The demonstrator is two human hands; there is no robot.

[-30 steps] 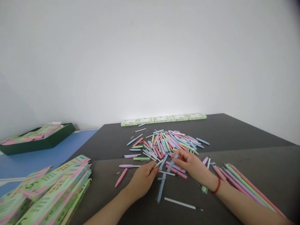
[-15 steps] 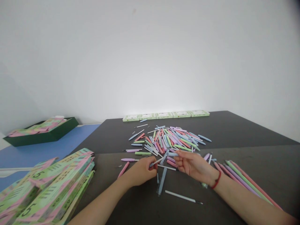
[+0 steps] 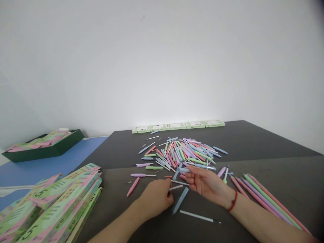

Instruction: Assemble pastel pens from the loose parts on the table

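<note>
Over the black desk (image 3: 253,141), the left hand (image 3: 157,198) was closed around a thin white plastic stick (image 3: 176,187) that pointed right and a bit up. The right hand (image 3: 205,184), loosely bent, pinched a pale blue plastic tube (image 3: 182,169) lengthwise side to side, its free end pointing left.

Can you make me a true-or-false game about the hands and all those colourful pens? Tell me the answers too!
1. The right hand holds a light-blue tube. True.
2. The red bracelet is on the left arm. False: the red bracelet is on the right arm.
3. The left hand holds a pale stick. True.
4. Everything in the pile is pink. False: the pile also has blue, green and purple pieces.
5. Five flat boxes sit in a row near the wall. True.
</note>
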